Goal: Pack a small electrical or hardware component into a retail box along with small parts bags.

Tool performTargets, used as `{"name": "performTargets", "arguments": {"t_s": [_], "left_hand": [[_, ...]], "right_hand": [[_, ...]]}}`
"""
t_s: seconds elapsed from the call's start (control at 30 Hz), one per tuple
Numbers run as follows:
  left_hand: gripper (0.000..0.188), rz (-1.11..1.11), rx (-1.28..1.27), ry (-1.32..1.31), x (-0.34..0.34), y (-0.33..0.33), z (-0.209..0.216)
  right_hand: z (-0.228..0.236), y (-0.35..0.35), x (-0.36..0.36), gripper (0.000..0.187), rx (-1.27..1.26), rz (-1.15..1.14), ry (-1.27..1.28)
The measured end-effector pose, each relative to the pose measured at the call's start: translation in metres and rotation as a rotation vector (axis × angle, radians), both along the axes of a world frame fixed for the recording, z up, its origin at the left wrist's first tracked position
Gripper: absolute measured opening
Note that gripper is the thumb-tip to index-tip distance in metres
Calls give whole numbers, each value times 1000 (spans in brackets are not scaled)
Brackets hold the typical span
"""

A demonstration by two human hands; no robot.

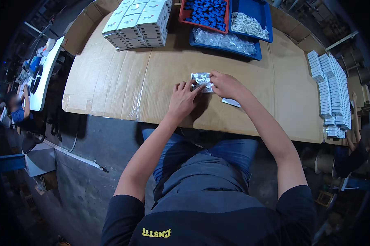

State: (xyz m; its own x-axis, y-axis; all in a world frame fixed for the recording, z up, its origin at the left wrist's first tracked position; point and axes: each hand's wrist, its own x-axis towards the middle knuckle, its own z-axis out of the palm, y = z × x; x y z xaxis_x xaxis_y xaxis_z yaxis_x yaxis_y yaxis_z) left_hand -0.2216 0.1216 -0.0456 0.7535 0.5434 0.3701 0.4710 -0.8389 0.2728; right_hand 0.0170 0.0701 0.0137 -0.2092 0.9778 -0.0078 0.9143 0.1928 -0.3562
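A small, shallow white box (201, 75) lies on the cardboard-covered table in front of me, with white pieces and what looks like clear plastic inside. My left hand (184, 98) grips its left side, with the thumb reaching over the near edge. At the box's right side, my right hand (227, 85) is closed with curled fingers; what they pinch is hidden. Partly under my right wrist rests a flat white piece (231, 102), perhaps a lid or another box.
Stacked white boxes (137, 24) stand at the far left. Farther back are a red tray (181, 19) of blue parts, a blue tray (268, 24) of white plugs and a blue tray (256, 54) of clear bags. Many white boxes (332, 86) line the right edge. Another person (19, 112) sits at left.
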Motion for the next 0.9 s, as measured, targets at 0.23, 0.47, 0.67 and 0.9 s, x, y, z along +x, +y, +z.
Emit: {"name": "performTargets", "arguments": {"t_s": [0.23,0.47,0.67,0.9], "left_hand": [[50,27,-5,50,4,-1,4],[50,22,-45,65,7,0,8],[56,-17,-34,101,5,4,8],[57,-53,-68,67,6,5,10]], "right_hand": [[19,13,-3,23,-186,-6,-52],[5,21,8,21,-308,-77,121],[0,8,16,19,-258,-105,383],[-7,-19,5,17,-3,-145,305]]}}
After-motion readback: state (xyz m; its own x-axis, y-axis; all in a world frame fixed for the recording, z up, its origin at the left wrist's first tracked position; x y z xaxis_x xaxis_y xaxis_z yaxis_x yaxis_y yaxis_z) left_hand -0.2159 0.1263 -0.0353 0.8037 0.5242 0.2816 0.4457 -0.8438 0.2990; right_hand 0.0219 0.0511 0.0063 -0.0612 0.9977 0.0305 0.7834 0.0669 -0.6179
